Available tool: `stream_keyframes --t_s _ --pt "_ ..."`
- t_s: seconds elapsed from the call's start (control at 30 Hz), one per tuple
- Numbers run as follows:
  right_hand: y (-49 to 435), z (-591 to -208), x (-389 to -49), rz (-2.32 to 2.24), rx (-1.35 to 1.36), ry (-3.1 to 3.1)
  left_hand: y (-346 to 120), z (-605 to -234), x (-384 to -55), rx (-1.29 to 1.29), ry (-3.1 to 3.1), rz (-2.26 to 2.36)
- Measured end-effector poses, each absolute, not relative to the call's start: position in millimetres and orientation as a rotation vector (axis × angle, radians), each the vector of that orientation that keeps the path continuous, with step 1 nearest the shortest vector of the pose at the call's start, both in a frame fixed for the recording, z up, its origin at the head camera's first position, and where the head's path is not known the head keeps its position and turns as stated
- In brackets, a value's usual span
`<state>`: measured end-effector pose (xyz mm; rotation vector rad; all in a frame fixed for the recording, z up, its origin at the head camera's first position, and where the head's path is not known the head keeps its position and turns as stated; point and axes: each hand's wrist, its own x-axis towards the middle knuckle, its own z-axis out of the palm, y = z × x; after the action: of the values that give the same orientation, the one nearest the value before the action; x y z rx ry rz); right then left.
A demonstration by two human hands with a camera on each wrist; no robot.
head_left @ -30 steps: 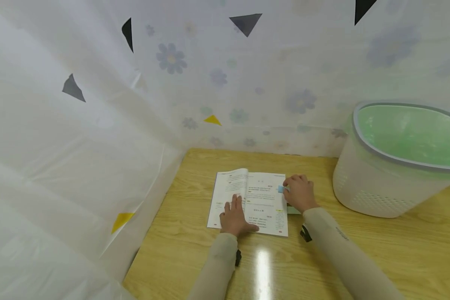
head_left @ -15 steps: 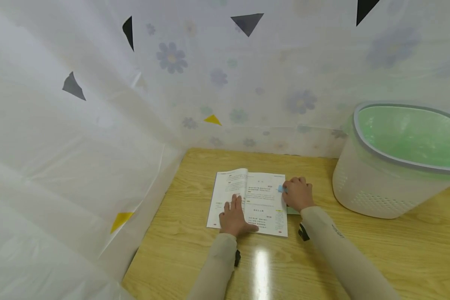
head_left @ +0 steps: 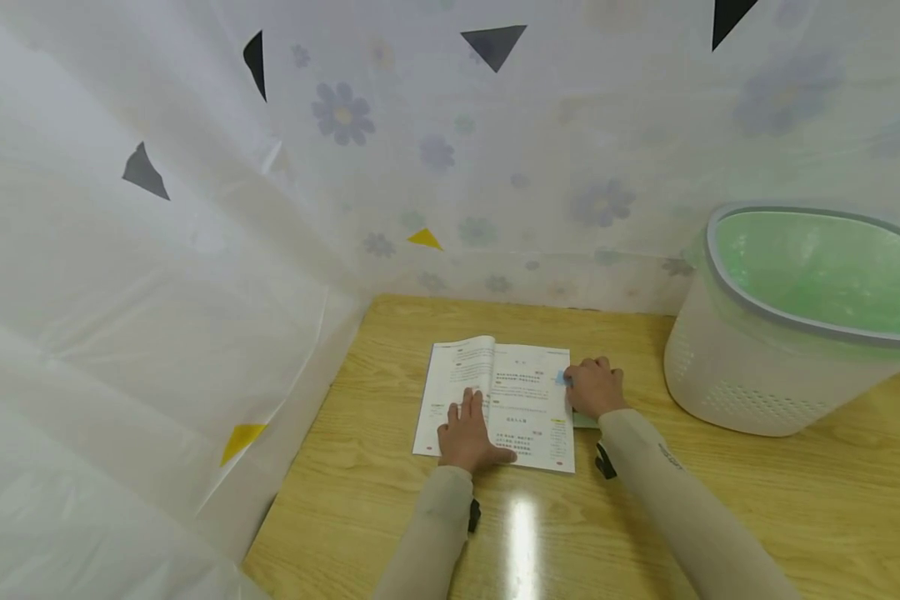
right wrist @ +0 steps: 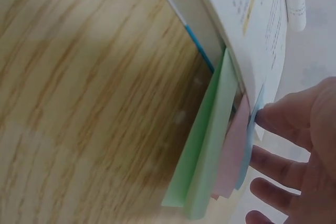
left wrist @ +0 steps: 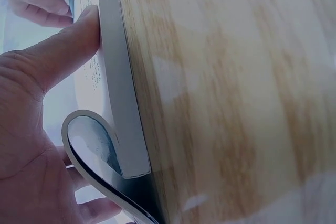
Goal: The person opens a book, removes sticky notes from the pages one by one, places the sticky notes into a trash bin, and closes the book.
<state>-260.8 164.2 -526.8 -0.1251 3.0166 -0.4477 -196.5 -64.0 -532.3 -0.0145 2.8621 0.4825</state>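
Observation:
An open book [head_left: 528, 417] with printed pages lies on the wooden table. My left hand [head_left: 465, 435] rests on its left page and lower middle, fingers spread and thumb pointing right; in the left wrist view that thumb lies on the page near the book's thick edge. At the right page's outer edge is a blue sticky note [right wrist: 248, 148], touched by the thumb and a finger of my right hand [head_left: 597, 387], whose fingers are curled. Below the blue note, a pink sticky note [right wrist: 233, 153] and green sticky notes [right wrist: 210, 140] stick out from the book.
A tall white basket [head_left: 757, 375] with a grey rim and green inside stands to the right on the table [head_left: 345, 517]. Pale flowered sheeting [head_left: 540, 150] hangs behind the table, and white sheeting [head_left: 157, 333] lies along its left side.
My right hand has shifted slightly left, with its fingers at the blue sticky note. My left hand stays in place on the book.

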Motion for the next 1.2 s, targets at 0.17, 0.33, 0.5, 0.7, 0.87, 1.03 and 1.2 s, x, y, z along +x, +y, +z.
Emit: stream_keyframes --t_s 0.17,0.33,0.5,0.7,0.87,1.03,1.2 --pt "165.9 -528.6 -262.9 -0.502 -0.085 3.011 -63.8 -532.3 -195.8 -0.014 2.856 0.491" --pt "167.5 -530.9 -264.7 -0.526 -0.057 3.02 -63.1 -533.8 -196.0 -0.009 2.855 0.496" --pt "167.4 -533.4 -265.8 -0.506 -0.043 3.036 -62.8 -533.1 -195.5 -0.006 2.851 0.487" --pt "166.2 -536.8 -269.3 -0.475 -0.035 3.06 -63.9 -531.2 -195.5 -0.002 2.857 0.491" --pt "163.5 -536.7 -271.5 -0.447 -0.038 3.043 -65.1 -531.6 -194.9 -0.001 2.862 0.487" --pt "164.8 -535.6 -271.0 -0.442 -0.04 3.039 -65.1 -533.4 -195.3 0.0 2.861 0.496" --pt "165.6 -536.1 -270.8 -0.445 -0.041 3.047 -64.4 -533.5 -194.6 0.0 2.866 0.508"
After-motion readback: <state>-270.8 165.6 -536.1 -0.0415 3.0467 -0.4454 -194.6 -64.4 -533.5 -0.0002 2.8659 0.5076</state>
